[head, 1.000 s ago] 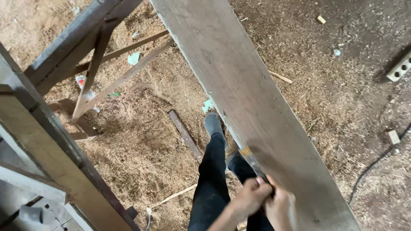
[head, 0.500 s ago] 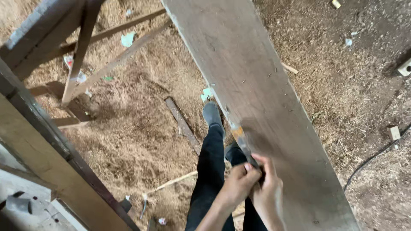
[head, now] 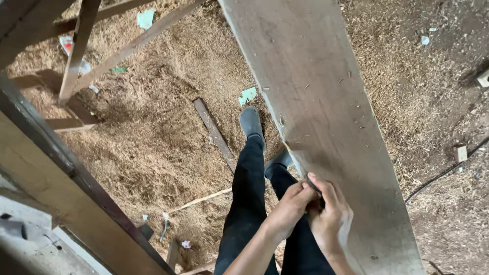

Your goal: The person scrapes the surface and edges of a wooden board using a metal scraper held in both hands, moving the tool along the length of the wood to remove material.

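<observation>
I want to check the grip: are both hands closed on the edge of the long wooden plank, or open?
Closed. The left hand and right hand curl their fingers together at the near edge of the plank. What they pinch there is hidden.

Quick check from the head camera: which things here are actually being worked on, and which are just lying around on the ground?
In hand:
- long wooden plank
- left hand and right hand, clasped together at the plank's left edge

Lying about:
- short dark batten on the sawdust
- pale paper scrap
- small wood block
- black cable

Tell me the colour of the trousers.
Black trousers, clearest in the head view.
</observation>
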